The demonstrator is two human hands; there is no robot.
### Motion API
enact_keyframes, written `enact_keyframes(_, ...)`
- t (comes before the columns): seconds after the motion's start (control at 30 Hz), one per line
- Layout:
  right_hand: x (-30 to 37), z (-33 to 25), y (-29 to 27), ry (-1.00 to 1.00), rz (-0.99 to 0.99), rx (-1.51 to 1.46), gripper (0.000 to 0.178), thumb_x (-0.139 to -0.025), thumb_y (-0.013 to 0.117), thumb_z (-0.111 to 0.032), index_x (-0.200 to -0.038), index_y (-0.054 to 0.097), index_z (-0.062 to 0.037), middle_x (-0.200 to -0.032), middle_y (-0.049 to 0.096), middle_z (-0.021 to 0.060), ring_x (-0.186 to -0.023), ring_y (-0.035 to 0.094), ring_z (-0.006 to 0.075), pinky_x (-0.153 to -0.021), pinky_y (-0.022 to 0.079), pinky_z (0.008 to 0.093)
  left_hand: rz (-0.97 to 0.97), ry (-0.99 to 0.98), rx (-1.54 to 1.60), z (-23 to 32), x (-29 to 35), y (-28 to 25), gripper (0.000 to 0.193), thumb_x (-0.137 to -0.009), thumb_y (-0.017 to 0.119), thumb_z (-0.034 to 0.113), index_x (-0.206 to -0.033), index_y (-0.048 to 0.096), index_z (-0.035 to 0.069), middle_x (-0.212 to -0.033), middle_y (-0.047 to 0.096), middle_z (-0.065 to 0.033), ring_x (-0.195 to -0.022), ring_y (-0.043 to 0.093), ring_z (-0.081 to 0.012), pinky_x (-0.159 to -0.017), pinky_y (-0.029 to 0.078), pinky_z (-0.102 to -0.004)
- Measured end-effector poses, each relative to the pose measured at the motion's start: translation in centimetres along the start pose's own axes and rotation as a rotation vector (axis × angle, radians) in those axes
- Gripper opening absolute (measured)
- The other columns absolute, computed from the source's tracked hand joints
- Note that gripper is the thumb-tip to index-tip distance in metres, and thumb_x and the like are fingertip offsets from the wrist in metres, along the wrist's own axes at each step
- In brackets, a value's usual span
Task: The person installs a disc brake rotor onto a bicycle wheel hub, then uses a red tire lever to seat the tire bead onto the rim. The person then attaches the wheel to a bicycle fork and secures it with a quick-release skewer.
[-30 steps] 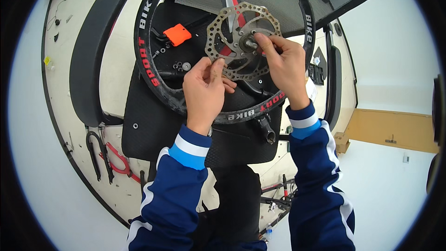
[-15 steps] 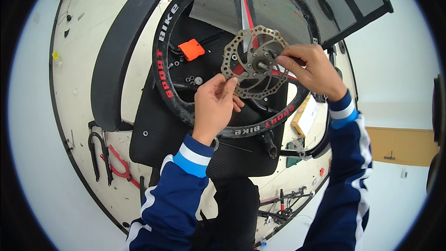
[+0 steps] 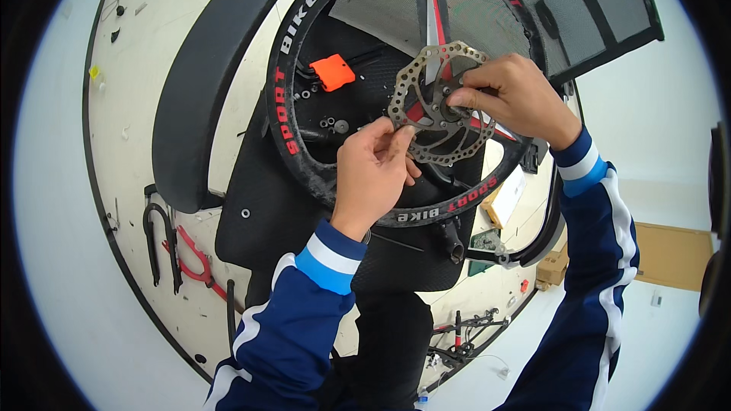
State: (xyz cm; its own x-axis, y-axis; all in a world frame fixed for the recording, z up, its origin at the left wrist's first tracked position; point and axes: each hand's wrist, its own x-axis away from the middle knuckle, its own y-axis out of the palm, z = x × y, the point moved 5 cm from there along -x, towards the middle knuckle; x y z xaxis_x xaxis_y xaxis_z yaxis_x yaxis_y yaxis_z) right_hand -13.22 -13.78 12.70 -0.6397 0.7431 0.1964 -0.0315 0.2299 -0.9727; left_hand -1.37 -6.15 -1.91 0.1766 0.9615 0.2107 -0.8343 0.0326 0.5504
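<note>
- the black wheel [image 3: 283,68], with broad spokes in red and white, lies flat on the black chair seat [image 3: 255,240]; the steel brake disc [image 3: 404,88] is over its hub.
- left hand [image 3: 372,171]: thumb and fingers pinch the disc's lower left edge.
- right hand [image 3: 512,95]: thumb and forefinger meet at the hub's centre; the tips hide what is there, so i cannot tell if this grip is closed on anything.
- done, as far as shows: the disc is in place at the hub; whether it is bolted fast is too small to tell.
- left over: loose nuts [image 3: 327,121] and a round washer [image 3: 342,127] lie off the hub, inside the rim, so the hub's hardware looks incomplete.
- an orange tool [image 3: 333,72] rests near them, untouched.
</note>
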Motion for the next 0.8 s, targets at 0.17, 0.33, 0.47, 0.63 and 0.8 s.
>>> enact_keyframes(0.17,-0.2,0.2,-0.2,0.075,-0.001,0.01,0.036,-0.083,0.07,-0.037,-0.074,0.072,-0.0023,-0.051,0.054,0.0097,-0.042,0.048,0.0225,-0.044,0.035,0.0318,0.006,0.01,0.02,-0.1,0.0,-0.1,0.021,-0.093,0.058,0.01,-0.078,0.056,-0.004,-0.06,0.058,-0.0043,-0.048,0.058,-0.0087,-0.043,0.043,-0.0213)
enact_keyframes(0.33,0.3,1.5,0.3,0.079,0.037,-0.029,0.036,-0.083,0.07,-0.037,-0.075,0.072,-0.0021,-0.05,0.054,0.0082,-0.039,0.042,0.0189,-0.042,0.031,0.0307,-0.041,-0.013,-0.049,-0.2,-0.1,0.0,0.021,-0.095,0.057,0.012,-0.081,0.057,-0.003,-0.068,0.059,-0.0054,-0.053,0.059,-0.01,-0.045,0.045,-0.0201)
enact_keyframes(0.47,-0.1,0.5,-0.1,0.033,0.012,0.062,0.036,-0.083,0.07,-0.038,-0.073,0.072,-0.0032,-0.051,0.054,0.0076,-0.041,0.045,0.0192,-0.043,0.033,0.031,-0.037,-0.015,-0.049,-0.3,0.0,-0.1,0.02,-0.095,0.057,0.012,-0.081,0.058,-0.003,-0.068,0.059,-0.005,-0.053,0.059,-0.0099,-0.045,0.045,-0.02)
enact_keyframes(0.63,-0.8,-0.9,-1.0,-0.187,-0.036,0.293,0.034,-0.081,0.071,-0.038,-0.071,0.071,-0.0054,-0.055,0.057,0.0068,-0.049,0.054,0.0198,-0.047,0.038,0.0316,-0.047,-0.007,-0.056,-0.2,-0.1,-0.1,0.02,-0.095,0.057,0.012,-0.082,0.058,-0.003,-0.068,0.06,-0.0049,-0.053,0.059,-0.01,-0.045,0.045,-0.02)
enact_keyframes(0.8,-2.1,-1.9,-1.4,-0.218,-0.116,0.356,0.03,-0.076,0.074,-0.033,-0.066,0.068,-0.0056,-0.054,0.053,0.005,-0.052,0.051,0.0201,-0.05,0.039,0.0332,-0.034,-0.014,-0.046,-0.3,-0.1,-0.2,0.019,-0.095,0.056,0.011,-0.082,0.058,-0.003,-0.067,0.06,-0.0049,-0.052,0.059,-0.0101,-0.044,0.045,-0.0205)
